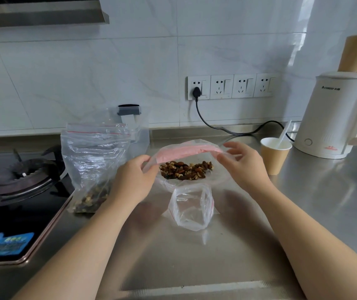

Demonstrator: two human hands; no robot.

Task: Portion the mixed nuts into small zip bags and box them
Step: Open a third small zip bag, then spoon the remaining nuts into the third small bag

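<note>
Pinching pink-topped nut bag [186, 151] rim, left hand [133, 177] and right hand [243, 165] fingers closed

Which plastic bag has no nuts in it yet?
The small bag nearest the person, open and empty. The pink-striped bag and the bag by the stove hold nuts.

A single head-worn wide-angle camera looks forward and down from close above the steel counter [303, 213], facing the tiled wall [86, 72], forearms reaching in from below.
</note>
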